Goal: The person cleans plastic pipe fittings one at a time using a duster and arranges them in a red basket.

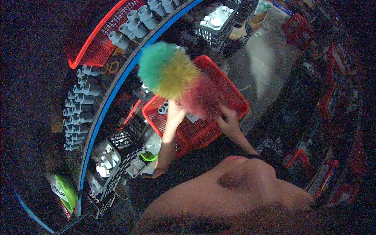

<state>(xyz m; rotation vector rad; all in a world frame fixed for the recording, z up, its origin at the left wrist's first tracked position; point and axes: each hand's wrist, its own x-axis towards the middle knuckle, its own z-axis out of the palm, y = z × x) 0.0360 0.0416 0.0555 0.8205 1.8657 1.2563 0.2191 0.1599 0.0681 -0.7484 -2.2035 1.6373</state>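
A person's two hands are reaching in over a red basket (pixel 234 92), and a green, yellow and red feather duster (pixel 176 78) is covering its middle. The duster's red end is lying between the left hand (pixel 177 111) and the right hand (pixel 228 118); its green end is extending across the basket's rim towards the blue edge of the counter (pixel 113 84). Both hands are curling in beside the red fluff, but it is hiding most of the fingers, so whether they are gripping the duster or the basket cannot be told. A few grey pipe fittings (pixel 162 110) are sitting in the basket's left corner, beside the left hand. On the counter, more grey fittings (pixel 89 89) are standing in rows behind the blue edge, near a second red basket (pixel 85 49).
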